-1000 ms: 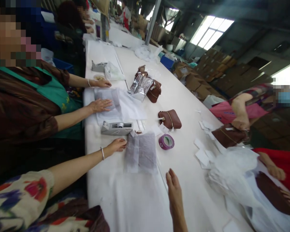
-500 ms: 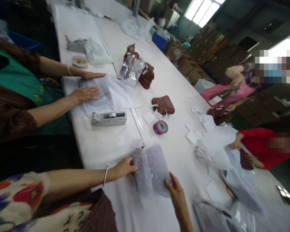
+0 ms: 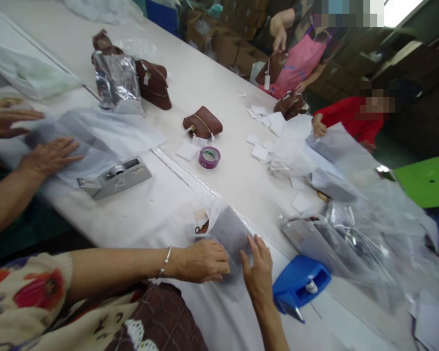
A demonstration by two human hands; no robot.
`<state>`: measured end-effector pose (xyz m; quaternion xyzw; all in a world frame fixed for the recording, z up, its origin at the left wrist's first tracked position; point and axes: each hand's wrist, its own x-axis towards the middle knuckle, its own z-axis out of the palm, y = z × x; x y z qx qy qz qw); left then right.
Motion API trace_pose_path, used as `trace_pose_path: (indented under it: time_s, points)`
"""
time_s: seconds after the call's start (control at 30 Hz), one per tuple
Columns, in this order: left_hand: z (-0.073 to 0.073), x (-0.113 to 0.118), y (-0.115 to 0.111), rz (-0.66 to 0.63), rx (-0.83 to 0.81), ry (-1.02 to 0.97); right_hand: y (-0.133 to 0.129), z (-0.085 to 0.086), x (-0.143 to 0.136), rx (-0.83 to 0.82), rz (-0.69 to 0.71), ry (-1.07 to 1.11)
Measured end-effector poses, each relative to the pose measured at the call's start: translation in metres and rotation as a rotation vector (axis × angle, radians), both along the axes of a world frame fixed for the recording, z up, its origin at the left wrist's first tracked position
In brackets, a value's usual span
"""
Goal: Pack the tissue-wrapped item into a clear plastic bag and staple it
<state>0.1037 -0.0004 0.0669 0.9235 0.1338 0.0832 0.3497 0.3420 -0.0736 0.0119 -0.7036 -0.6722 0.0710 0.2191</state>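
Pressing flat, the left hand [image 3: 201, 261] and right hand [image 3: 258, 270] pin a grey wrapped pouch [image 3: 229, 234] to the white surface [image 3: 161, 214], seemingly so its tissue folds hold. Both hands' fingers lie spread on it, gripping nothing. Just right of the pouch sits a blue tape dispenser [image 3: 300, 282], within reach; a purple tape roll [image 3: 209, 157] lies beyond it.

The hands [image 3: 230, 265] cover part of the wrapped bag [image 3: 229, 233]; its contents are hidden.
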Motion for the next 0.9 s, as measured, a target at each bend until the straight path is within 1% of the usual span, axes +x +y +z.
trace_pose_path:
  time_s: [0.03, 0.07, 0.1, 0.17, 0.23, 0.33, 0.43, 0.5, 0.57, 0.63, 0.67, 0.73, 0.8, 0.83, 0.87, 0.9]
  points:
    - [-0.001, 0.006, 0.009, 0.016, 0.098, 0.004, 0.002, -0.002, -0.013, 0.011, 0.024, -0.054]
    - [-0.004, 0.011, 0.019, 0.061, 0.144, 0.022, 0.004, -0.004, -0.024, 0.016, 0.038, -0.100]
    - [-0.010, 0.013, 0.028, 0.114, 0.160, 0.046, 0.006, -0.007, -0.032, 0.017, 0.045, -0.134]
    - [-0.021, 0.009, 0.044, 0.208, 0.154, 0.092, 0.009, -0.010, -0.041, 0.017, 0.047, -0.165]
    - [-0.029, 0.001, 0.058, 0.280, 0.126, 0.125, 0.012, -0.010, -0.040, 0.015, 0.035, -0.143]
    - [-0.031, -0.006, 0.074, 0.421, 0.063, 0.166, 0.022, -0.004, -0.034, 0.031, -0.056, -0.075]
    - [-0.033, 0.004, 0.087, 0.527, -0.007, 0.173, 0.040, -0.002, -0.032, 0.025, -0.151, -0.073]
    - [-0.037, 0.015, 0.094, 0.557, -0.063, 0.173, 0.051, -0.003, -0.035, -0.020, -0.153, -0.087]
    - [-0.043, 0.022, 0.098, 0.579, -0.125, 0.182, 0.057, -0.004, -0.037, -0.062, -0.131, -0.077]
    - [-0.046, 0.020, 0.097, 0.594, -0.190, 0.194, 0.054, -0.002, -0.039, -0.084, -0.110, -0.056]
    - [-0.047, 0.015, 0.094, 0.593, -0.220, 0.199, 0.050, 0.000, -0.040, -0.089, -0.092, -0.049]
    - [-0.049, -0.002, 0.082, 0.577, -0.271, 0.208, 0.039, 0.005, -0.043, -0.092, -0.031, -0.048]
    - [-0.054, -0.024, 0.063, 0.560, -0.303, 0.227, 0.027, 0.008, -0.049, -0.079, 0.035, -0.052]
    - [-0.057, -0.036, 0.051, 0.539, -0.275, 0.259, 0.021, 0.008, -0.052, -0.065, 0.054, -0.052]
    - [-0.061, -0.047, 0.039, 0.544, -0.205, 0.288, 0.017, 0.006, -0.055, -0.043, 0.060, -0.052]
    - [-0.065, -0.055, 0.026, 0.578, -0.121, 0.295, 0.013, 0.003, -0.058, -0.014, 0.053, -0.054]
